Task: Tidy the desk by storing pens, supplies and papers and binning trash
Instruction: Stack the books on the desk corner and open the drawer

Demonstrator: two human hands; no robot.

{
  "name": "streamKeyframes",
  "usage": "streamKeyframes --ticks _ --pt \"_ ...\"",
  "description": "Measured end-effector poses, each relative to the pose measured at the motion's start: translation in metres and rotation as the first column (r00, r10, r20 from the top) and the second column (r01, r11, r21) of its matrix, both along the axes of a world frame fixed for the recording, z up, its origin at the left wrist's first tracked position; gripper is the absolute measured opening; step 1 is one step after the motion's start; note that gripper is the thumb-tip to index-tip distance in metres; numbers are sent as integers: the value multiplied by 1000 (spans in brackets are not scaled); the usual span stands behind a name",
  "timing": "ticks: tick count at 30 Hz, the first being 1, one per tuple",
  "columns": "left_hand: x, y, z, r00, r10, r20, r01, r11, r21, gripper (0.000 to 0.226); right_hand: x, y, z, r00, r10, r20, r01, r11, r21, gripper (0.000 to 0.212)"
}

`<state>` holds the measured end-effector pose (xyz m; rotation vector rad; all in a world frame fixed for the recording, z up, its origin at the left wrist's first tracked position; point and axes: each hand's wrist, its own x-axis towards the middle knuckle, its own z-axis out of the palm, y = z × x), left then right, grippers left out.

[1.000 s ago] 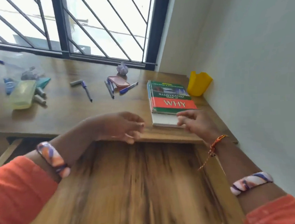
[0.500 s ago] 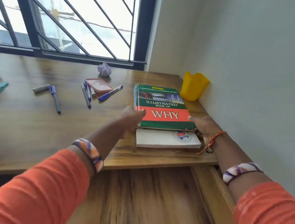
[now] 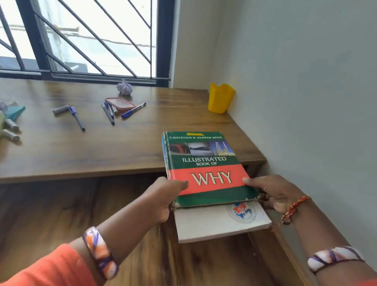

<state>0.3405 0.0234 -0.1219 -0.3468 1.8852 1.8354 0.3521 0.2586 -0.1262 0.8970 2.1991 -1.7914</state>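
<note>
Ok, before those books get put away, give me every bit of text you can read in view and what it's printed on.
"A QUESTION & ANSWER BOOK": top of the green book cover.
"ILLUSTRATED BOOK OF": cover, below the photos.
"WHY": cover's red band.
Yellow tab at the cover's top edge: too small to read.
Round logo on the white book underneath: blurred, unreadable.
Both the left hand and right hand grip the stack.

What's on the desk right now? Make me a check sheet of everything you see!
Surface: wooden desk, partly covered.
Job's things: green WHY book stacked on a white book, half off the desk edge; pens; yellow cup.
Clutter: crumpled paper, small red lid.
Grippers: left hand and right hand grip the book stack's sides.
Cables: nothing seen.
Surroundings: barred window, wall on the right.
</note>
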Motion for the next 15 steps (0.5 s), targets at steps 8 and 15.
streamKeyframes --ticks 8,15 --pt "63 -10 4 992 -32 123 1 970 243 12 93 -6 11 993 -79 -84 54 963 -262 56" --pt "103 -31 36 940 -208 269 89 915 393 21 137 -6 38 983 -74 -167 3 920 -392 11"
